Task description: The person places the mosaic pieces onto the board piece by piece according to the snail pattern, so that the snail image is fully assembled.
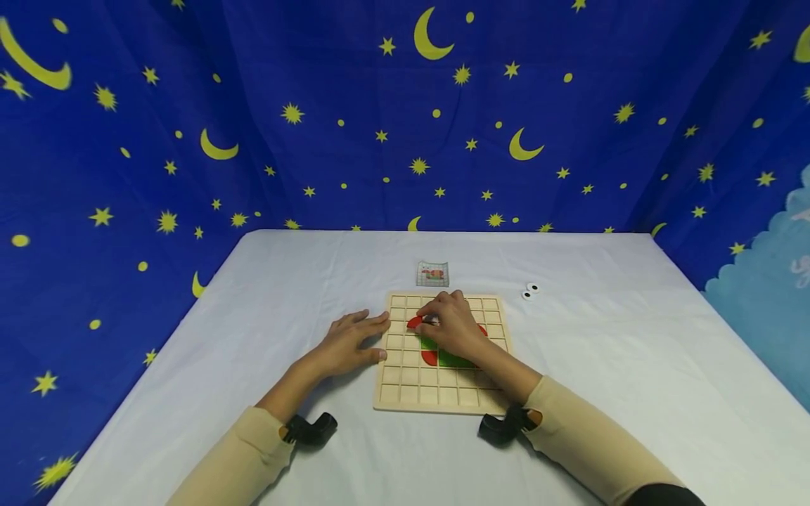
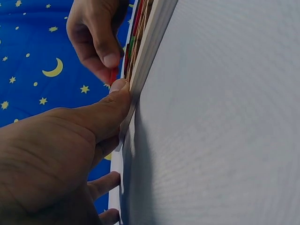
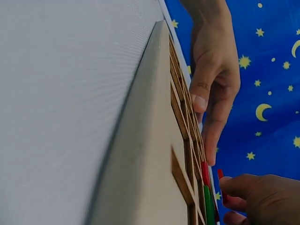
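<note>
A square wooden grid board (image 1: 390, 395) lies on the white cloth. My left hand (image 1: 346, 344) rests at its left edge, fingers fairly straight, with thumb and fingertips touching the frame. Over the board's upper left cells, my right hand (image 1: 452, 327) pinches a small red piece with a curved edge (image 1: 414, 322) between thumb and fingers. The right wrist view shows this red piece (image 3: 221, 180) held on edge, just above the board. Set in the grid are a red quarter-round piece (image 1: 429, 358), green pieces (image 1: 454, 361) and more red (image 1: 484, 329), partly hidden beneath the right hand.
Behind the board lies a small picture card (image 1: 433, 274) with a red and green figure on a grid. Two white eye-shaped pieces with black pupils (image 1: 530, 292) lie on the cloth to the right. A blue curtain (image 1: 354, 84) with yellow moons and stars hangs around the table.
</note>
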A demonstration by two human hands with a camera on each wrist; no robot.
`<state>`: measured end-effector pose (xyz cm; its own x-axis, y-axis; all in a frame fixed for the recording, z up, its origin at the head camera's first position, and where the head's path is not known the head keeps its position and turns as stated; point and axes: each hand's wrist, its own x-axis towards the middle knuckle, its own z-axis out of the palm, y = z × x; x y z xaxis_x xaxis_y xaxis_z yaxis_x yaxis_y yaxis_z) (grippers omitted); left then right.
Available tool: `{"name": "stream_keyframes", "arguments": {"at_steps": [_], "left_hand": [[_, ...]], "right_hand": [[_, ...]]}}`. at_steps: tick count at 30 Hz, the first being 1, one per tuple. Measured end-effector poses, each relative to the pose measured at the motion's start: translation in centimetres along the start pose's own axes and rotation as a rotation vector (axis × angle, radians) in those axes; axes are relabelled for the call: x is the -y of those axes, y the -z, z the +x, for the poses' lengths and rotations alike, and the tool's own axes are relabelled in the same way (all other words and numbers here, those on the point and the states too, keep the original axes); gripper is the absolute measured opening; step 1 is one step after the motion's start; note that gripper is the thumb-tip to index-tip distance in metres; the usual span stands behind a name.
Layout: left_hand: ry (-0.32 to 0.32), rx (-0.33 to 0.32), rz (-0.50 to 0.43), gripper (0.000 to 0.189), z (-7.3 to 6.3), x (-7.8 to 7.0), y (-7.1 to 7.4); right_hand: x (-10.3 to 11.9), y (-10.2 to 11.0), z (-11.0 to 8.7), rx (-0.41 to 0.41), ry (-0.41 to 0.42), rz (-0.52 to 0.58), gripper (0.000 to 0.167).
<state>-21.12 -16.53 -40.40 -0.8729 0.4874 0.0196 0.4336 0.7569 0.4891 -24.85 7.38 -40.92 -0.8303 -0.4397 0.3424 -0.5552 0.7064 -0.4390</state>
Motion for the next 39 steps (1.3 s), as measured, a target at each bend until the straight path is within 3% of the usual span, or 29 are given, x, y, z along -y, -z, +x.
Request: {"name": "stream_keyframes", "arguments": {"at_steps": [16,39], "left_hand": [[-0.003,-0.001,0.003,0.061,-0.1,-0.2,0.2],[0.012,0.005,0.002,0.062,0.0,-0.1,0.1]], "right_hand": [[0.5,-0.3,0.3,0.049,-0.026,-0.032,0.022],[-0.9,0.8,-1.5,-0.019,-0.01,-0.008,0.014]]}}
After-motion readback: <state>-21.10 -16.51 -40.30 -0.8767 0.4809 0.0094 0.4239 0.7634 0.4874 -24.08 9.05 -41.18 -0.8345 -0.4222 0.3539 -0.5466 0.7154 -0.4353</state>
